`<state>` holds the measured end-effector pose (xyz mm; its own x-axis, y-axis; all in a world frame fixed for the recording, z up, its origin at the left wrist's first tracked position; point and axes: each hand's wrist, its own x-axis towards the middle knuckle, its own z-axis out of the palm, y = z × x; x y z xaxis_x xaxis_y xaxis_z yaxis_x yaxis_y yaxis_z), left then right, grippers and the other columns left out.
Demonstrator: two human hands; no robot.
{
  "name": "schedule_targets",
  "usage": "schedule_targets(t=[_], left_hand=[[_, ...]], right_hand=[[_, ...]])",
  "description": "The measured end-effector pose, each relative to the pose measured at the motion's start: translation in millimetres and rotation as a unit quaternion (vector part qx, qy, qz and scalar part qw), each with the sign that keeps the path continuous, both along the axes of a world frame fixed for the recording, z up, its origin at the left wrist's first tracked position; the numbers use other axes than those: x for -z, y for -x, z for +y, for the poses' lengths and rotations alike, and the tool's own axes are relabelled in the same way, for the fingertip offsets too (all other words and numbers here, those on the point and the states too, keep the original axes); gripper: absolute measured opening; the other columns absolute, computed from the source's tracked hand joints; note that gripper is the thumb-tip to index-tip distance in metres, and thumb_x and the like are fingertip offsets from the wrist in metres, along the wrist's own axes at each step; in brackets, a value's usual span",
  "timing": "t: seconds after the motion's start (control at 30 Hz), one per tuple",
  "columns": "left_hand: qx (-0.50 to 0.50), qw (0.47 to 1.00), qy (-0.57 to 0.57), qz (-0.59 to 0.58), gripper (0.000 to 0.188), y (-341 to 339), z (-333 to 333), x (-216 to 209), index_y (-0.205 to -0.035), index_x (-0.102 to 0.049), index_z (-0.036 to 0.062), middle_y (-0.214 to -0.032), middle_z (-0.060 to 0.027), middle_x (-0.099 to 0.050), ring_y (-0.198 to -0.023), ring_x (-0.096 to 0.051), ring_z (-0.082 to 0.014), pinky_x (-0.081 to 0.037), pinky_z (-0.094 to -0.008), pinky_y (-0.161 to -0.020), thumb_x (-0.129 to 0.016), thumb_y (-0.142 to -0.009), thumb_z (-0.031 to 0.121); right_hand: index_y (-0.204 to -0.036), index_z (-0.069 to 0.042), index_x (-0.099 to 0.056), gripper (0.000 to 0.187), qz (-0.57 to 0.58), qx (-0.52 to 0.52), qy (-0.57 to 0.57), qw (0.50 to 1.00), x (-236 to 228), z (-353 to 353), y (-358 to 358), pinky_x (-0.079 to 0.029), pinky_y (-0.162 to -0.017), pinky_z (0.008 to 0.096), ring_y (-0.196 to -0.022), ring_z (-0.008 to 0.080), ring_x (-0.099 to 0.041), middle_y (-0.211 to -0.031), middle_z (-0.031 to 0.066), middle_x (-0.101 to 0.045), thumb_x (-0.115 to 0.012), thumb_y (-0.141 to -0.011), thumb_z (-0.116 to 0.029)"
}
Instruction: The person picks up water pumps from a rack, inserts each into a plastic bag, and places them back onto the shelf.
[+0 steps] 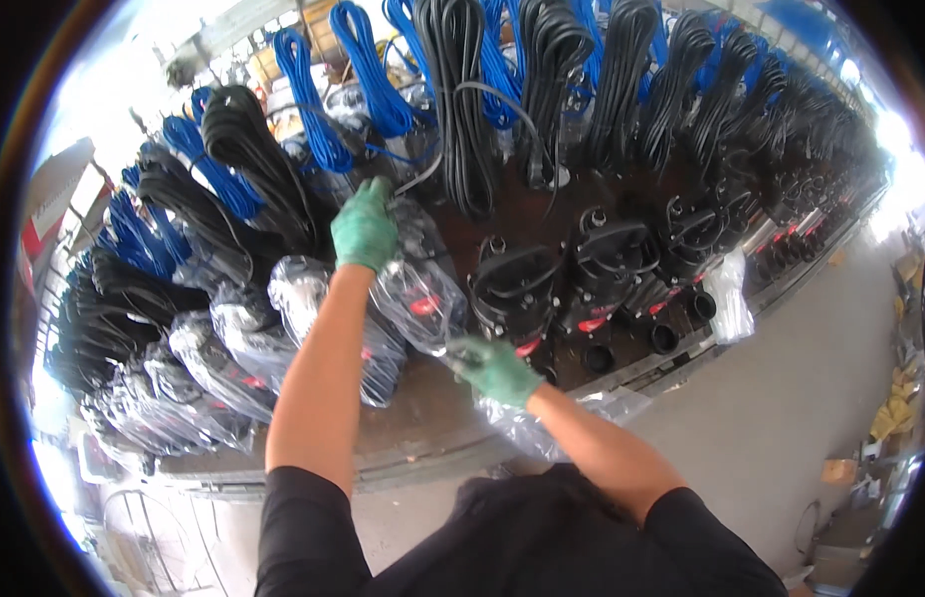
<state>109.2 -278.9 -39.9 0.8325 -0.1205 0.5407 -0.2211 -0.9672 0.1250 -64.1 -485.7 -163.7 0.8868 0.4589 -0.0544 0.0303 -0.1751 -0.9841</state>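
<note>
A black pump in a clear plastic bag (419, 298) lies on the bench in front of me, a red mark showing through the film. My left hand (364, 227), in a green glove, is at the bag's upper end with its fingers drawn together on the film; the fingertips are partly hidden. At the lower end, my right hand (497, 368), also gloved in green, pinches the bag's edge. Loose clear plastic (542, 423) hangs beneath the right hand. Just right of the bag stands an unwrapped black pump (514, 284).
Several bagged pumps (248, 333) line the bench's left side; more bare pumps (610, 261) continue right. Coiled black cables (454, 99) and blue cables (368, 75) run along the back. Another plastic bag (733, 298) hangs at the bench edge. Cardboard pieces (838, 471) lie on the right.
</note>
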Motion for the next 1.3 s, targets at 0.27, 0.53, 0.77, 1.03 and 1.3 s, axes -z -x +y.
schedule_targets(t=[0.27,0.53,0.77,1.03,1.3], left_hand=[[0.232,0.875,0.421,0.063,0.042,178,-101,20,-0.122,-0.063,-0.0007,-0.099,-0.0108,-0.067,-0.091,-0.065,-0.0229,-0.053,-0.0365,-0.084,-0.071,-0.098,0.033],[0.369,0.561,0.601,0.433,0.117,246,-185,35,-0.163,-0.025,0.0013,-0.151,-0.0101,-0.044,-0.140,-0.042,-0.0232,-0.039,-0.0397,-0.115,-0.095,-0.075,0.037],[0.233,0.763,0.588,0.131,0.080,266,-207,38,-0.141,-0.045,0.0018,-0.129,-0.0077,-0.052,-0.120,-0.053,-0.0193,-0.047,-0.0346,-0.102,-0.088,-0.085,0.041],[0.160,0.562,0.647,0.490,0.049,278,-224,17,-0.108,-0.059,0.0009,-0.079,-0.0089,-0.066,-0.062,-0.066,-0.0192,-0.055,-0.0311,-0.059,-0.056,-0.105,0.050],[0.114,0.470,0.685,0.544,0.040,279,-236,32,-0.122,-0.060,0.0012,-0.090,-0.0105,-0.070,-0.074,-0.073,-0.0260,-0.061,-0.0357,-0.069,-0.058,-0.106,0.038]], right_hand=[[-0.130,-0.005,-0.062,0.039,0.031,0.068,-0.378,0.923,-133,-148,45,-0.055,-0.076,0.0331,-0.082,0.0211,-0.072,-0.099,0.0111,-0.071,-0.058,-0.108,-0.036],[-0.130,-0.002,-0.062,0.041,0.045,-0.078,-0.308,0.947,-160,-170,36,-0.057,-0.080,0.0322,-0.087,0.0188,-0.070,-0.103,0.0111,-0.070,-0.055,-0.110,-0.037],[-0.131,0.000,-0.060,0.039,-0.032,-0.027,-0.288,0.957,-153,-195,43,-0.055,-0.075,0.0301,-0.084,0.0169,-0.069,-0.107,0.0118,-0.069,-0.052,-0.111,-0.033],[-0.135,-0.001,-0.057,0.028,-0.176,0.077,-0.256,0.947,-115,-201,65,-0.055,-0.079,0.0297,-0.086,0.0160,-0.066,-0.117,0.0144,-0.068,-0.051,-0.110,-0.014],[-0.132,-0.001,-0.058,0.026,-0.188,0.083,-0.243,0.948,-90,-208,77,-0.055,-0.076,0.0291,-0.091,0.0160,-0.068,-0.126,0.0139,-0.066,-0.052,-0.109,-0.013]])
